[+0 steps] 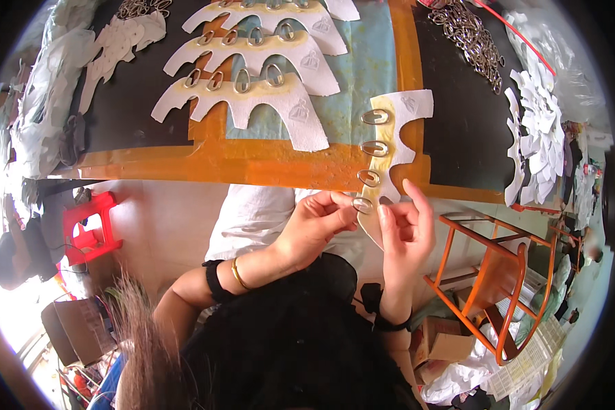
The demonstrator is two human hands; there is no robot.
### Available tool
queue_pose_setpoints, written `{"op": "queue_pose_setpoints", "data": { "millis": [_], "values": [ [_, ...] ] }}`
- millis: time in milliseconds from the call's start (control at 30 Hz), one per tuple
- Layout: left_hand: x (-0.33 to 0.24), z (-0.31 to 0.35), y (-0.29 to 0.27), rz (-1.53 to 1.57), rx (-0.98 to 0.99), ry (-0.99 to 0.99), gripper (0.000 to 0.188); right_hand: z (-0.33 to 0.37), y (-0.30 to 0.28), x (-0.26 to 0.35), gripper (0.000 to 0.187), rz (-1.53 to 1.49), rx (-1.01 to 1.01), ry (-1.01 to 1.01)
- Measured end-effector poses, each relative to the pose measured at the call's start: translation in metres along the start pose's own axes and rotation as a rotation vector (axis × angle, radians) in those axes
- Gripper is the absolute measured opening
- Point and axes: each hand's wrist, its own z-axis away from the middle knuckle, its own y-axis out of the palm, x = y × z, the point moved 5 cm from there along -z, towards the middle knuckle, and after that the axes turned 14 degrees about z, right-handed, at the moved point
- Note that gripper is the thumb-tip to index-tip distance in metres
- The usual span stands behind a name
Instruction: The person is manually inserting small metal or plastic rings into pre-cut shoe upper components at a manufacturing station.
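A white scalloped cut-out piece (402, 156) with a yellowish glued edge lies along the table's front edge, its lower end sticking out past it. Several oval metal rings sit along its left side. My left hand (319, 222) pinches the lowest metal ring (362, 204) between thumb and forefinger, at the edge of the piece. On the other side, my right hand (408, 229) has its thumb and curled fingers at the piece's lower end, the forefinger raised. Its grip is partly hidden. More scalloped pieces (295, 113) with rings lie in overlapping rows farther back.
The table has a black top with orange tape (266, 166) and a blue-green sheet (365, 61). A heap of metal rings (468, 44) lies at the back right. White cut pieces (541, 130) are piled at right. A red stool (89, 229) and a wooden chair (488, 277) stand on the floor.
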Motion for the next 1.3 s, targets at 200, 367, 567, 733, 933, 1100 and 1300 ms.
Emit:
{"op": "queue_pose_setpoints", "data": {
  "millis": [200, 367, 567, 733, 933, 1100, 1300],
  "values": [
    [-0.008, 0.001, 0.010, 0.034, -0.028, -0.053, 0.021, -0.007, 0.001, 0.003, 0.044, 0.022, 0.045, -0.116],
    [-0.009, 0.004, 0.016, -0.016, -0.043, -0.039, 0.022, -0.005, -0.002, 0.005, 0.039, 0.010, -0.014, -0.110],
    [-0.006, 0.001, 0.015, -0.028, -0.079, -0.016, 0.018, -0.001, -0.014, 0.012, 0.027, 0.231, -0.161, -0.241],
    [-0.005, 0.001, 0.013, -0.153, -0.030, 0.073, 0.021, -0.002, 0.005, 0.031, 0.014, 0.422, -0.037, -0.280],
    [-0.009, 0.004, 0.018, -0.287, 0.002, 0.137, 0.022, -0.003, 0.007, 0.033, 0.011, 0.526, -0.026, -0.258],
    [-0.015, 0.006, 0.021, -0.535, -0.009, 0.248, 0.023, -0.008, 0.008, 0.036, 0.012, 0.537, 0.012, -0.267],
    [-0.031, 0.012, 0.031, -0.915, 0.024, 0.384, 0.021, -0.012, 0.011, 0.041, 0.018, 0.614, 0.047, -0.307]
  ]
}}
